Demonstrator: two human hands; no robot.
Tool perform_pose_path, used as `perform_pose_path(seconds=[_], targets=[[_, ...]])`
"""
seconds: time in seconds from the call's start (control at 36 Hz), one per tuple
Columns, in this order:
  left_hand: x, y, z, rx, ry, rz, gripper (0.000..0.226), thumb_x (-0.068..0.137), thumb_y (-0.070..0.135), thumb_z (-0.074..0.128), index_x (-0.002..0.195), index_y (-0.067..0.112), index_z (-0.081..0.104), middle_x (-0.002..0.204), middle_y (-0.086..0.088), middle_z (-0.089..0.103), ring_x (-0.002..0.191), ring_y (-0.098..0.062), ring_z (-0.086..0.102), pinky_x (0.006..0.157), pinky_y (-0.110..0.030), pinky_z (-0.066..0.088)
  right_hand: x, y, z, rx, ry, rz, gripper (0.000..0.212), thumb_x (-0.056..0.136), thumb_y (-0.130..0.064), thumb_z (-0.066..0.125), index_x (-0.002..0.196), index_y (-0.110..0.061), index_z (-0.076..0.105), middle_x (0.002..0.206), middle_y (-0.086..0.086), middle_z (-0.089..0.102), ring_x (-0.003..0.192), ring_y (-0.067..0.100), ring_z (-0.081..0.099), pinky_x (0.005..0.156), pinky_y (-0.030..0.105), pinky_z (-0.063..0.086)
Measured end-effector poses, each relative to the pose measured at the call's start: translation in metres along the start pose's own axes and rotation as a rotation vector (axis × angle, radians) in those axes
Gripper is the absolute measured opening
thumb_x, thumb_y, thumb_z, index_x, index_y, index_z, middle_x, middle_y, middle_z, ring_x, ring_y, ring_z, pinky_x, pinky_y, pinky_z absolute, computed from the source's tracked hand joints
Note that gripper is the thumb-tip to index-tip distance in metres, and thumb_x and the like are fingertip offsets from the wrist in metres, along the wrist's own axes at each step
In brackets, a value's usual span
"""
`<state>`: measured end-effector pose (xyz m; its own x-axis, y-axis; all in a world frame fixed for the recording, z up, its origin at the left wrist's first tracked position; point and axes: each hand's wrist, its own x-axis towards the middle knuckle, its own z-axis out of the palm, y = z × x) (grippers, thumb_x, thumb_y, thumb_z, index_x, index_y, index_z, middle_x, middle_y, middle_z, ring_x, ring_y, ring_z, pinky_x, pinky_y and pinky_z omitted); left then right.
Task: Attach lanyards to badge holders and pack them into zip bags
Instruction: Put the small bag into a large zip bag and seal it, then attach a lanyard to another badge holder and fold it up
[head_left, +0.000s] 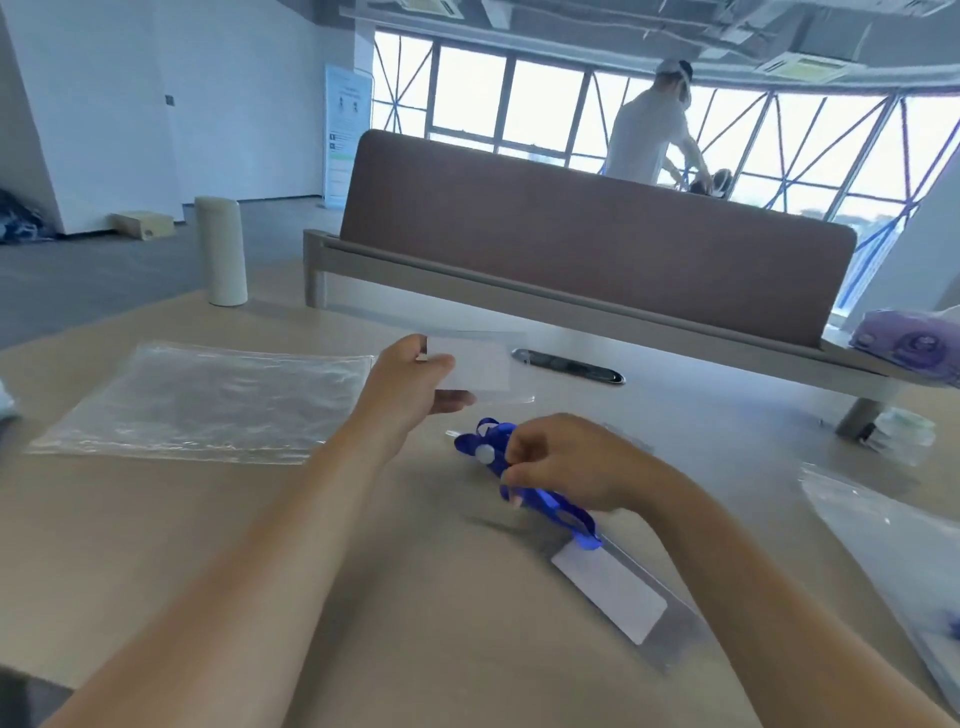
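Observation:
My left hand (410, 382) holds a clear badge holder (480, 366) with a white card by its left edge, lifted above the table. My right hand (566, 462) is closed on a bundled blue lanyard (485, 441) just above the tabletop. The lanyard's lower end runs to a second badge holder (615, 597) with a white card, lying flat on the table below my right wrist. An empty clear zip bag (208, 400) lies flat to the left of my left hand.
A white cylinder bottle (221, 249) stands at the back left. A brown desk divider (597, 234) crosses the far side, with a cable slot (569, 366) before it. More clear bags (893, 525) lie at the right edge. A purple packet (909, 340) sits far right. A person stands behind the divider.

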<state>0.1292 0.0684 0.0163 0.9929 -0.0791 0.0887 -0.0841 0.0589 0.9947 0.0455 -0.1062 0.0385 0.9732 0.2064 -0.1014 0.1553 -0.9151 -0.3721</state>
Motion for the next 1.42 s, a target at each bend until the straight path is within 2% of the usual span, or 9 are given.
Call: perform_pose_path(seconds=[0.11,0.42,0.53,0.72,0.83,1.03,1.11,1.25,1.42], targets=[[0.005,-0.002,0.007,-0.036,0.019,-0.032,0.030,0.097,0.008,0.053,0.126,0.000,0.054,0.127,-0.023,0.059,0.070,-0.032,0.076,0.068,-0.034,0.063,0.005,0.010,-0.025,0.327,0.196,0.028,0.011,0.096,-0.025,0.061,0.091,-0.015,0.064,0.077,0.000,0.075,0.072,0.014,0.071,0.077,0.030,0.053],[0.002,0.004,0.043,-0.020,-0.098,-0.021,0.018,0.090,-0.002,0.058,0.107,0.002,0.064,0.104,-0.017,0.066,0.089,-0.033,0.073,0.073,-0.047,0.063,0.040,0.010,-0.026,0.691,0.532,0.093,0.024,0.097,-0.019,0.058,0.083,-0.002,0.068,0.062,0.012,0.067,0.055,0.018,0.060,0.065,0.034,0.059],[0.003,-0.009,0.044,-0.062,-0.086,-0.032,0.024,0.092,0.002,0.056,0.111,0.009,0.067,0.113,-0.019,0.068,0.098,-0.035,0.071,0.073,-0.041,0.062,0.046,0.012,-0.020,0.703,0.517,0.100,0.026,0.096,-0.018,0.058,0.078,-0.001,0.068,0.057,0.009,0.066,0.052,0.019,0.061,0.069,0.039,0.059],[0.002,-0.014,0.042,-0.150,-0.036,-0.020,0.026,0.101,0.022,0.053,0.101,0.005,0.072,0.100,-0.018,0.075,0.090,-0.034,0.074,0.083,-0.050,0.061,0.057,0.007,-0.008,0.530,0.485,0.114,0.033,0.096,-0.023,0.056,0.074,-0.004,0.072,0.057,0.005,0.068,0.045,0.010,0.060,0.050,0.014,0.046],[0.003,-0.016,0.041,-0.187,0.024,-0.011,0.027,0.099,0.027,0.057,0.098,0.004,0.071,0.097,-0.018,0.074,0.087,-0.035,0.074,0.080,-0.050,0.061,0.057,0.004,-0.007,0.507,0.445,0.081,0.029,0.096,-0.023,0.056,0.078,-0.006,0.071,0.056,0.003,0.068,0.045,0.011,0.063,0.051,0.016,0.048],[0.004,-0.010,0.039,-0.224,0.146,-0.003,0.015,0.094,0.020,0.064,0.084,0.011,0.069,0.089,-0.010,0.070,0.084,-0.027,0.070,0.077,-0.050,0.062,0.051,0.004,-0.011,0.501,0.345,0.017,0.019,0.092,-0.021,0.065,0.079,-0.009,0.072,0.061,0.004,0.070,0.048,0.009,0.064,0.047,0.011,0.046],[0.007,-0.001,0.029,-0.322,0.187,0.000,0.018,0.092,0.018,0.066,0.074,0.015,0.066,0.089,-0.008,0.065,0.086,-0.023,0.067,0.080,-0.052,0.061,0.045,0.007,-0.018,0.477,0.213,-0.005,0.018,0.091,-0.023,0.067,0.081,-0.009,0.072,0.067,0.005,0.073,0.056,0.012,0.066,0.055,0.014,0.049],[0.011,0.013,0.012,-0.605,0.212,-0.050,0.008,0.091,0.004,0.066,0.092,0.011,0.062,0.104,-0.009,0.066,0.100,-0.025,0.066,0.074,-0.045,0.062,0.038,0.022,-0.026,0.377,0.023,-0.038,0.015,0.089,-0.029,0.067,0.082,-0.020,0.075,0.075,0.001,0.075,0.080,0.019,0.069,0.088,0.032,0.050],[0.011,0.018,-0.002,-0.656,0.132,-0.126,0.015,0.091,0.009,0.069,0.104,0.012,0.063,0.112,-0.011,0.068,0.104,-0.028,0.067,0.062,-0.034,0.060,0.033,0.044,-0.037,0.405,-0.008,-0.008,0.016,0.091,-0.025,0.067,0.080,-0.019,0.075,0.078,0.005,0.073,0.076,0.012,0.064,0.078,0.029,0.048]])
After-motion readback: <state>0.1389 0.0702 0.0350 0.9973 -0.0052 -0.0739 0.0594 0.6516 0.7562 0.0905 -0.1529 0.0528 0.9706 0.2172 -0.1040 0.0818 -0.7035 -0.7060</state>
